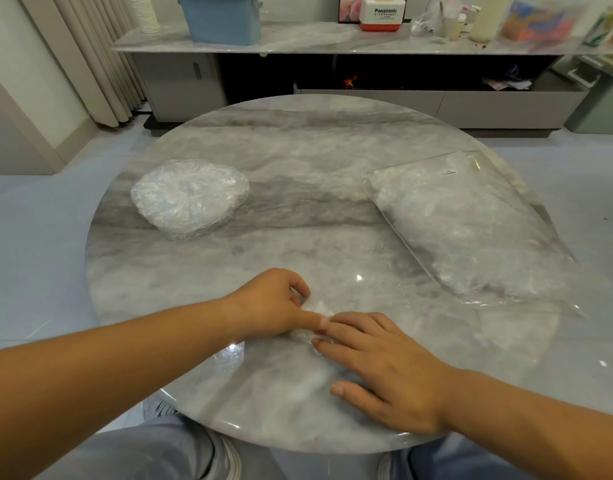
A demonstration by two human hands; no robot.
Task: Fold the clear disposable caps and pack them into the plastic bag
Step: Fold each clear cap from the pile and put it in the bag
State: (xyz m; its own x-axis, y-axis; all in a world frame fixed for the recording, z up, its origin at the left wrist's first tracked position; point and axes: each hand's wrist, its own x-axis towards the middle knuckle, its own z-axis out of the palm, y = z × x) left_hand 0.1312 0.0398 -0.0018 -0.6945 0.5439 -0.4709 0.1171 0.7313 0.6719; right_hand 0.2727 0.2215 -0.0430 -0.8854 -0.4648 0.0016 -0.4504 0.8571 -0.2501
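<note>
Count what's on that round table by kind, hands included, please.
Pile of clear caps: 1
Plastic bag stuffed with caps: 1
Single cap under the hands: 1
Hands, left hand and right hand: 2
Total: 5

Open table (308, 188) between cap stack (189, 197), left, and filled plastic bag (471, 223), right.

A round marble table (298, 150) stands in front. The shelf (315, 39) behind carries a blue bin (222, 19) and, perhaps, stacked cups (144, 13).
</note>
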